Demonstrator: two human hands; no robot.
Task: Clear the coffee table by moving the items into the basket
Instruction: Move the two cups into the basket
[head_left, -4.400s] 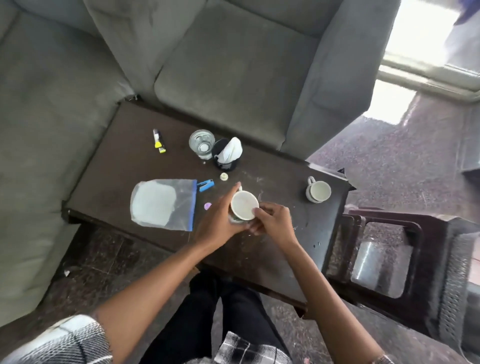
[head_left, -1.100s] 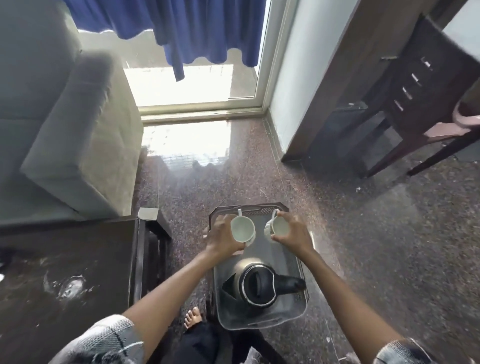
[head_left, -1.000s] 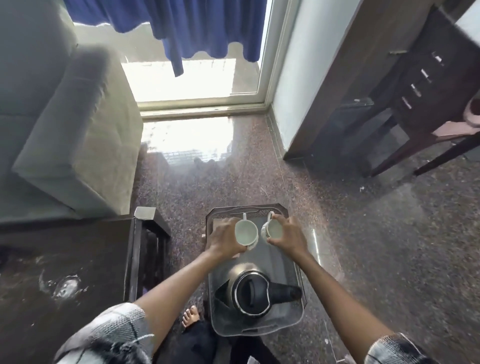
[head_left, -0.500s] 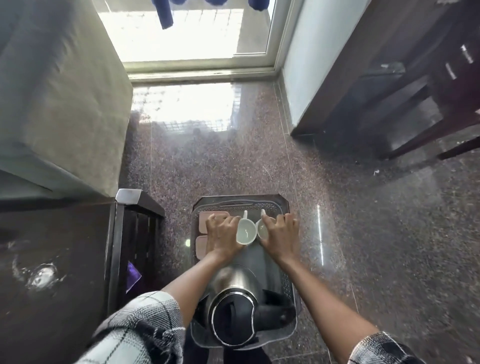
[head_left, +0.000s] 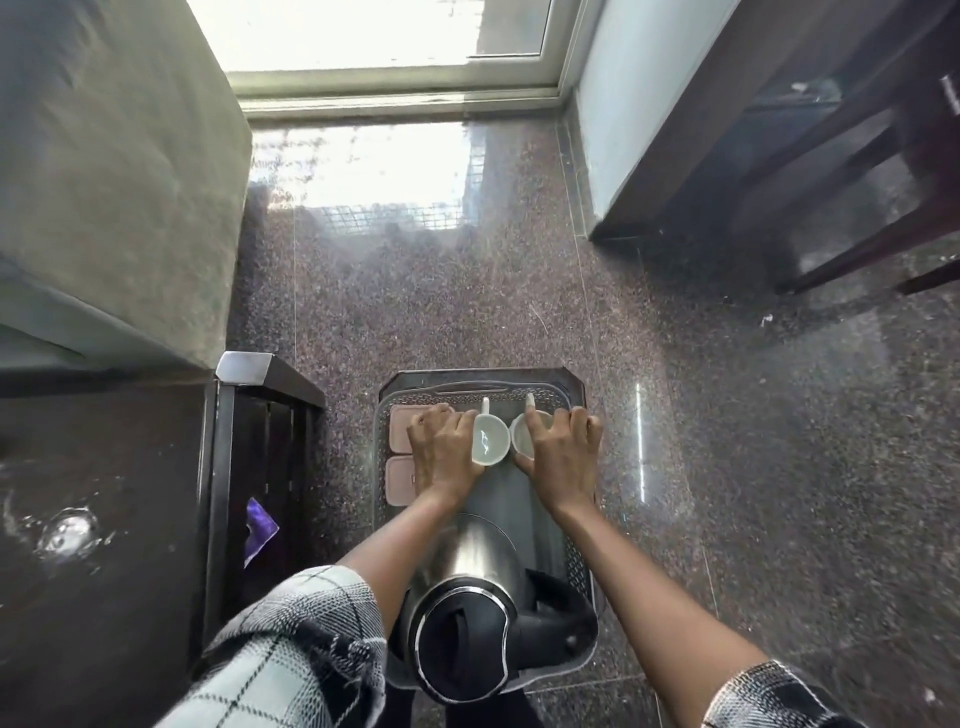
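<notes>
A grey plastic basket (head_left: 483, 387) sits on the floor right of the coffee table (head_left: 104, 519). Inside its far end, two white cups stand side by side, handles pointing away. My left hand (head_left: 444, 454) wraps the left cup (head_left: 489, 440). My right hand (head_left: 561, 454) covers most of the right cup (head_left: 521, 434), fingers curled over its rim. Both cups sit low in the basket; I cannot tell whether they rest on its bottom.
A steel kettle (head_left: 467, 618) with a black lid fills the basket's near end. Two pinkish flat boxes (head_left: 400, 457) lie along its left wall. A grey sofa arm (head_left: 119, 171) is at far left, dark wooden furniture (head_left: 857, 156) at far right.
Since the table view, both hands carried a cup each to the basket. Over the last second they have lowered the cups from above the rim into its far end.
</notes>
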